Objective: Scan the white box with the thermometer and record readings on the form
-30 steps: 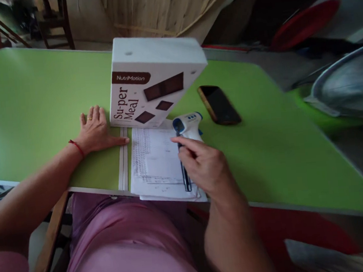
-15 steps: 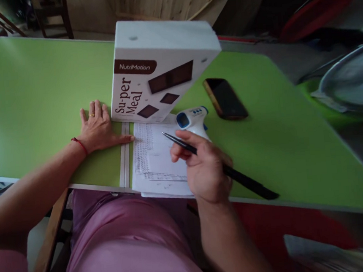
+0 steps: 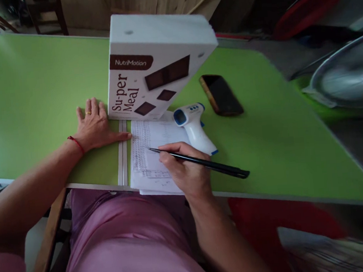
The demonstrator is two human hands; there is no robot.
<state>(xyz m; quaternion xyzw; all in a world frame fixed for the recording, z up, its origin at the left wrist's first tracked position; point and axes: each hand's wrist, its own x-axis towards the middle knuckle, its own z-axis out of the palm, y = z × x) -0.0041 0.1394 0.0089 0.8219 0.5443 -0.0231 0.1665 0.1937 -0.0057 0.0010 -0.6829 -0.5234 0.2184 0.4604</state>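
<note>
My right hand [image 3: 189,169] is closed around a black pen [image 3: 209,163], whose tip points left over the written rows on a sheet of paper [image 3: 156,134]. I cannot tell whether the tip touches the page. Flat on the green table [image 3: 37,81], my left hand [image 3: 94,126] has its fingers spread and its thumb reaching to the paper's left edge. Just beyond the sheet stands a white box [image 3: 162,61] lettered "NutriMotion Su-per Meal". A white and blue infrared thermometer [image 3: 195,128] lies right behind my right hand, partly over the paper.
A smartphone [image 3: 221,95] in a brown case lies to the right of the box. A metal seam [image 3: 122,154] crosses the table left of the paper. Beyond the right edge are a large basin-like object [image 3: 347,75] and a red round thing [image 3: 312,10].
My right hand has come down and left toward the paper, and the pen now lies flatter with its tip over the writing. More of the thermometer shows. My left hand stays in place.
</note>
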